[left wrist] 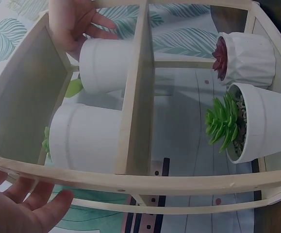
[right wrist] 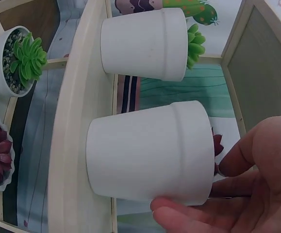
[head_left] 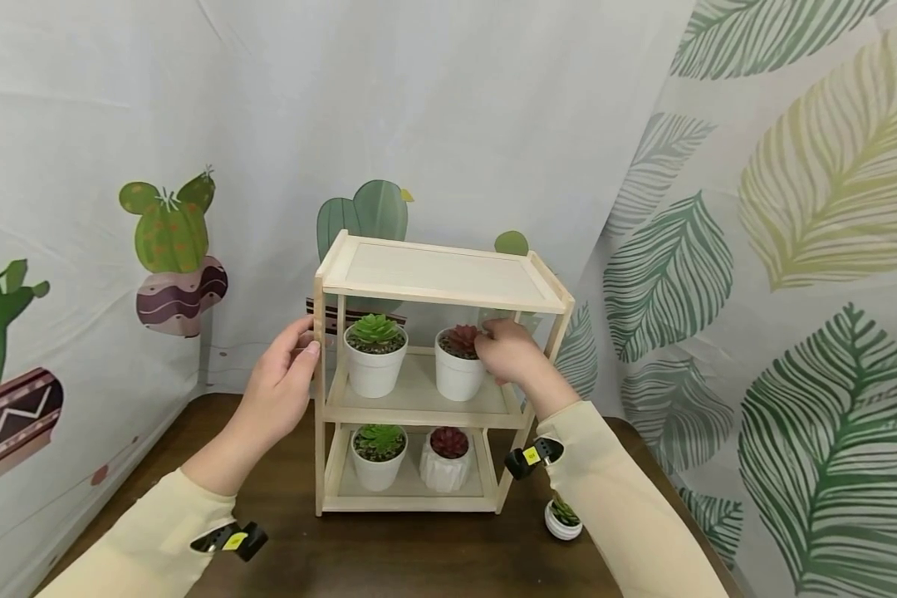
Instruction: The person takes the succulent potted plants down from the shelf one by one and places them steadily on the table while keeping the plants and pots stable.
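we have a pale wooden rack (head_left: 441,270) on the brown table (head_left: 389,558), and we judge the step in hand to be settling the tall white pot (head_left: 458,375) in its place. this pot, with a dark red plant (head_left: 463,340) in it, is at the right of the middle shelf (head_left: 419,413), upright, its base seemingly on the board; whether it bears its full weight there we cannot tell. our right hand (head_left: 512,349) pinches its rim, with the thumb by the plant and the fingers against the outer wall. our left hand (head_left: 280,384) lightly grips the rack's left post, thumb in front and fingers behind, which we take as steadying the frame.

beside the tall pot, with a gap between, stands a matching pot (head_left: 376,371) with a green plant. on the bottom shelf are another green-planted pot (head_left: 379,472) and a ridged pot (head_left: 444,473) with a red plant.

the next move, as we read it, calls for checking that the base sits flat, then loosening the pinch and drawing our fingers out without snagging the leaves or the right post. the small striped pot (head_left: 563,523) stands on the table, near our right forearm, so it may need placing too.
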{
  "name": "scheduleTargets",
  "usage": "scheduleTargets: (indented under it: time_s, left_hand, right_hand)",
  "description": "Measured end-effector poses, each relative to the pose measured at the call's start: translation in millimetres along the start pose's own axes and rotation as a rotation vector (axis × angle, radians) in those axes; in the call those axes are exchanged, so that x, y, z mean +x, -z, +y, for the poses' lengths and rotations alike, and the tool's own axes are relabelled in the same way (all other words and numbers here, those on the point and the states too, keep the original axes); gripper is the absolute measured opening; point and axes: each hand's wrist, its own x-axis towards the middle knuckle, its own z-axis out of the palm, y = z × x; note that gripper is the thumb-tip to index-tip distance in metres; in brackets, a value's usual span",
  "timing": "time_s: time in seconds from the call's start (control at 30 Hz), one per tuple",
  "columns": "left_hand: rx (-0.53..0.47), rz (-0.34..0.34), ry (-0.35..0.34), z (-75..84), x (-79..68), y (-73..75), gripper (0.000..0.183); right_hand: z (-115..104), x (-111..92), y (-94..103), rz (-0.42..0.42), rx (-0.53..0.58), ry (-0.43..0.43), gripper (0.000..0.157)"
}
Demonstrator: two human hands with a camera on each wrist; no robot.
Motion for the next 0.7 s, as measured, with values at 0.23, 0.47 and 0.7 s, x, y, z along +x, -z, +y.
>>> scheduleTargets:
  time_s: [0.23, 0.47, 0.7]
  left_hand:
    - [0.023, 0.020, 0.007, -2.0, 3.3, -0.9, 0.044]
    - [0.024, 0.045, 0.002, -1.6, 4.2, -1.4, 0.040]
    - [0.031, 0.040, 0.005, -0.3, 4.2, -0.4, 0.039]
  right_hand:
    - [0.1, 0.6, -2.6, 0.008, 0.063, 0.003, 0.053]
    - [4.5, 2.0, -6.2, 0.025, 0.158, 0.014, 0.045]
    - [9.1, 4.6, -11.0, 0.038, 0.249, 0.003, 0.044]
